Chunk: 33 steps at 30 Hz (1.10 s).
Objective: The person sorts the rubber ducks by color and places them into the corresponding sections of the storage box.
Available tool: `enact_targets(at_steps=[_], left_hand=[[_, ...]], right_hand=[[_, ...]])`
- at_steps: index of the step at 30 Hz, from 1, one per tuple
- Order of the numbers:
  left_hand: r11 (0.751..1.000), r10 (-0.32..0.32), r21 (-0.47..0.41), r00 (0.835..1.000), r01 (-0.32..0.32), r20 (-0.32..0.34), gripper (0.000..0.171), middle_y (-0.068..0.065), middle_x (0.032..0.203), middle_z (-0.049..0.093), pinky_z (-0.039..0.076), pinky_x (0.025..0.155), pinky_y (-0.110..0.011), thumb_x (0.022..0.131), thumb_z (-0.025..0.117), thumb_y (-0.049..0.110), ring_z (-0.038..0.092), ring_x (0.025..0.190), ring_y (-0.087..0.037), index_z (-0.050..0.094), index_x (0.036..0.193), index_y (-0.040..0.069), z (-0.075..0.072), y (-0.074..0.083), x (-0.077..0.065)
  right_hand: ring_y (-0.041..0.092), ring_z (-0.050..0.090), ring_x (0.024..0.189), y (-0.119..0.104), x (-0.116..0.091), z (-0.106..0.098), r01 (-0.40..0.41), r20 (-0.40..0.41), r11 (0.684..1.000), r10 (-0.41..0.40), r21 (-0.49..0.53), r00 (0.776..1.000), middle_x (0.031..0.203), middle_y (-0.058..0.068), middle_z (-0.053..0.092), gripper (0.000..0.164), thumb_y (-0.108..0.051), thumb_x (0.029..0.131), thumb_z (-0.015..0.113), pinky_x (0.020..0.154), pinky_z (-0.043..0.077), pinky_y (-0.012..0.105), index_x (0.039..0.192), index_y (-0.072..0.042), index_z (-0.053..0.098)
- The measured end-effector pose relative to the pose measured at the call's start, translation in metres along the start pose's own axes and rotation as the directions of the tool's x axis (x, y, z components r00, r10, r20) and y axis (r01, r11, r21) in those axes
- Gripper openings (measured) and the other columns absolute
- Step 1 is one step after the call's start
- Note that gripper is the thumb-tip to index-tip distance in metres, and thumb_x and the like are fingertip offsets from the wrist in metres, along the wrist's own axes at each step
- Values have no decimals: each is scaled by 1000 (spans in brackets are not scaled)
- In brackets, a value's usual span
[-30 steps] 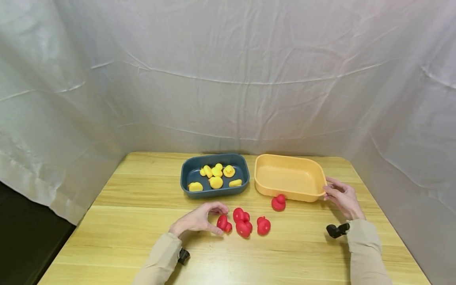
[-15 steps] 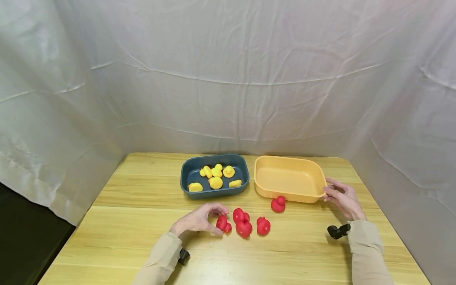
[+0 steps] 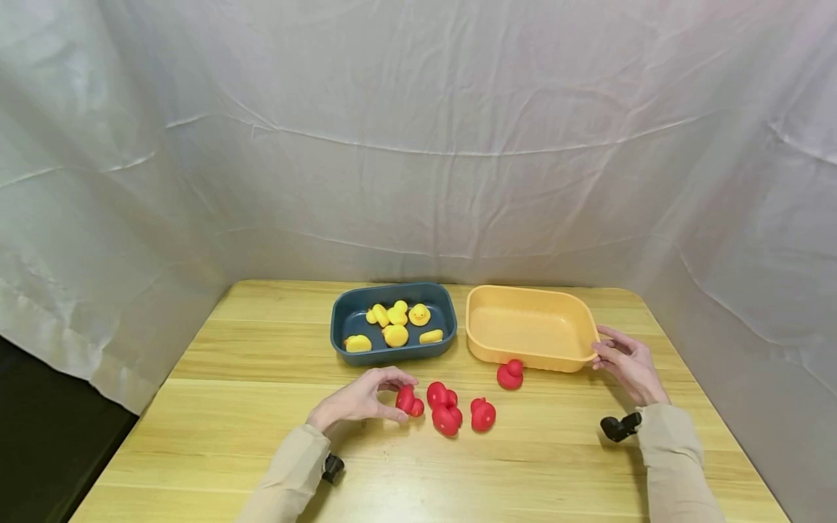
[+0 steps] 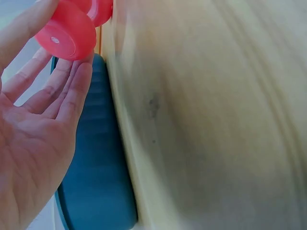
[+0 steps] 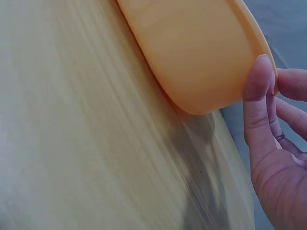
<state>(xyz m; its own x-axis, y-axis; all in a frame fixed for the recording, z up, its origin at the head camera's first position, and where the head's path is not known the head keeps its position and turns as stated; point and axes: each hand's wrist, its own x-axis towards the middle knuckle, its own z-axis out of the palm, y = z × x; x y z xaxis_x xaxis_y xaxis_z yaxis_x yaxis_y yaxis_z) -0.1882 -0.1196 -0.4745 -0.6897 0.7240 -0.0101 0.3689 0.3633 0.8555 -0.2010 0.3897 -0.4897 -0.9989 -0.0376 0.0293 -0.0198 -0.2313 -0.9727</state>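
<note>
Pale wood-grained table (image 3: 523, 472)
Right of the dark-blue rounded-rectangular tray (image 3: 395, 355), a yellow-orange one (image 3: 530, 333); front-right, small glossy red toy ducks (image 3: 484, 416).

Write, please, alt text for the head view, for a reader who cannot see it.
At a wooden table, a person's left hand holds a red toy duck, while the right hand pinches an orange tray by its rim. Four more red ducks lie nearby; a dark blue tray holds yellow ducks.

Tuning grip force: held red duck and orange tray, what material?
Red toy duck: probably vinyl or rubber, satin; smooth rounded body, gentle sheen. Orange tray: likely moulded plastic, semi-matte; thin rim, rounded corners, soft glare inside.
</note>
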Motion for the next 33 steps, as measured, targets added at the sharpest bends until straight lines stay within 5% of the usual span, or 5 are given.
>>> enact_targets(at_steps=[10,21,28,33], left_hand=[[999,37,20,996,-35,-78,54,-17,129,66,52,107,-48,86,81,19,62,115,-25,60,132,-2,-5,2,1],[996,12,-80,988,-25,-151,45,-8,121,70,53,104,-55,87,80,16,65,110,-23,65,128,4,-12,7,13],[990,-31,-143,976,0,-216,41,-5,115,73,60,97,-33,85,83,20,70,104,-18,69,122,11,-17,14,27],[986,-26,-164,968,-15,-250,39,-11,114,74,62,94,-31,81,85,14,72,100,-19,71,116,7,-22,25,42]], right_hand=[[13,70,72,2,0,1,-5,1,1000,5,-12,1000,90,1,71,41,6,98,57,65,63,22,135,-11,55],[13,70,71,3,-1,2,-1,-7,1000,1,-9,1000,90,1,72,51,5,98,57,64,63,22,147,-2,43],[13,70,71,2,-2,3,-7,-2,1000,7,-7,1000,90,1,71,49,5,98,57,65,63,22,145,-6,46],[13,70,71,2,-2,3,-8,-2,1000,8,-8,1000,90,0,71,49,5,99,57,65,63,22,145,-6,46]])
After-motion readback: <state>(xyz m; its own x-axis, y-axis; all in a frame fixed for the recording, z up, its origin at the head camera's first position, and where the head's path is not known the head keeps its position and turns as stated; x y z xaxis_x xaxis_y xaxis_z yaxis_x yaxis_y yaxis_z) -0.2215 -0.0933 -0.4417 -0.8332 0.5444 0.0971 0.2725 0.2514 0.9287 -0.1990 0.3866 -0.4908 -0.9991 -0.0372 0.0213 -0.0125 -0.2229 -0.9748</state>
